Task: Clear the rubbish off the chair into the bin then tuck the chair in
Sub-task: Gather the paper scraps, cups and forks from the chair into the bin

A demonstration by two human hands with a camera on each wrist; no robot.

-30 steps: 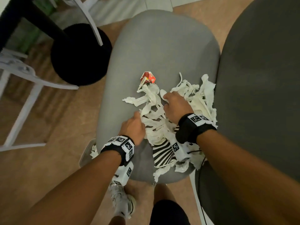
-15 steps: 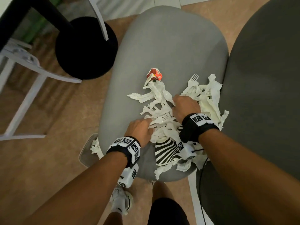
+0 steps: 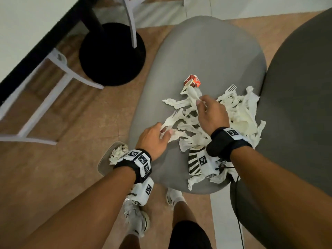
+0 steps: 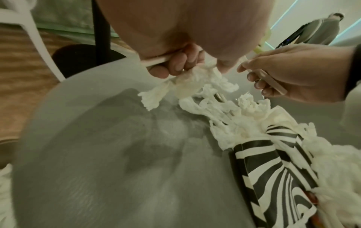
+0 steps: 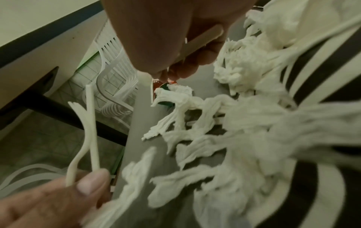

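White tissue scraps [image 3: 240, 112] and plastic cutlery lie heaped on the grey chair seat [image 3: 206, 56]. A crumpled red wrapper [image 3: 193, 80] sits at the pile's far edge, and a zebra-striped paper cup [image 3: 195, 162] lies under my right wrist. My left hand [image 3: 163, 131] grips a plastic fork [image 5: 78, 123], a second plastic handle and some tissue [image 4: 195, 77]. My right hand [image 3: 201, 103] pinches a white plastic spoon [image 3: 191, 91] by its handle [image 5: 203, 40]. Another fork [image 3: 230, 88] rests on the heap. A beige bin [image 3: 105, 164] with tissue inside stands on the floor left of the seat.
A darker grey chair [image 3: 301, 105] presses against the seat's right side. The table's black round base [image 3: 111, 54] and dark edge [image 3: 36, 47] are at the upper left, with a white chair frame [image 3: 53, 81] beneath. My feet stand under the seat's near edge.
Both hands were pressed into the pile; now they have risen with cutlery in them. The right hand moved forward with the spoon, the left pulled fork and tissue leftward.
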